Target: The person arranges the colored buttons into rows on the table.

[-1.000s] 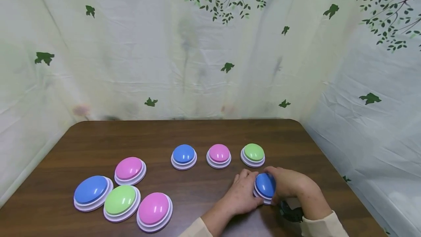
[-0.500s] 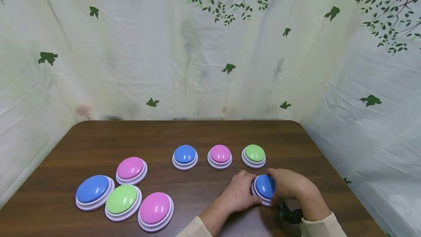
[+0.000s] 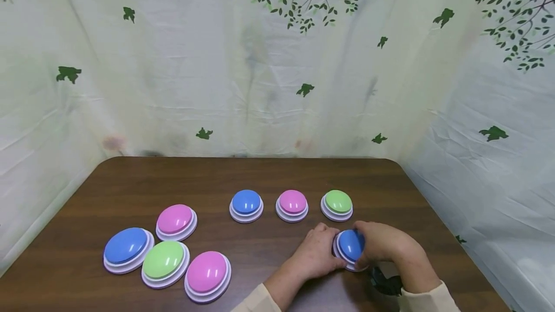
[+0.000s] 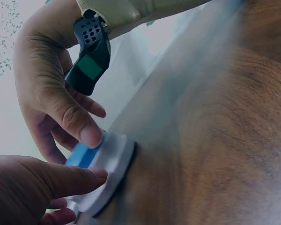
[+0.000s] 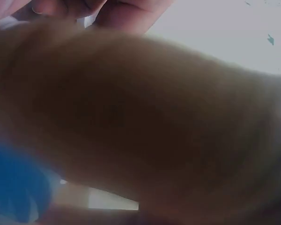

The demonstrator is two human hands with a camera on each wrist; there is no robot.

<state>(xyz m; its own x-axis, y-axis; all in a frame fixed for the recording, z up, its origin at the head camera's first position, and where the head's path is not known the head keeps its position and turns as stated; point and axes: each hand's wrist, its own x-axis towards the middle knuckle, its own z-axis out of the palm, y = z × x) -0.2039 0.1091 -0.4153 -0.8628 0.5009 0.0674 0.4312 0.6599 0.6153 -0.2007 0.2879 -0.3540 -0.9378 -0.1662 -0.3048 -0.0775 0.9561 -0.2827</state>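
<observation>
A small blue domed push button (image 3: 351,245) on a white round base is between both hands at the right front of the table in the head view. My left hand (image 3: 315,252) grips its left side, thumb low along the base. On the opposite side my right hand (image 3: 386,244) curls its fingers and thumb around the rim. The left wrist view has the blue button (image 4: 110,164) tilted, its base edge close over the wood, with both thumbs on it. A forearm fills most of the right wrist view and hides the grip.
Behind the hands stand a small blue button (image 3: 246,202), a pink one (image 3: 292,202) and a green one (image 3: 338,201) in a row. Larger pink (image 3: 174,219), blue (image 3: 126,246), green (image 3: 163,260) and pink (image 3: 207,272) buttons cluster at left on the brown table (image 3: 260,172). A leaf-printed curtain surrounds it.
The head view has shifted slightly, so the standing buttons appear a little further right. Both hands keep hold of the blue push button in nearly the same place.
</observation>
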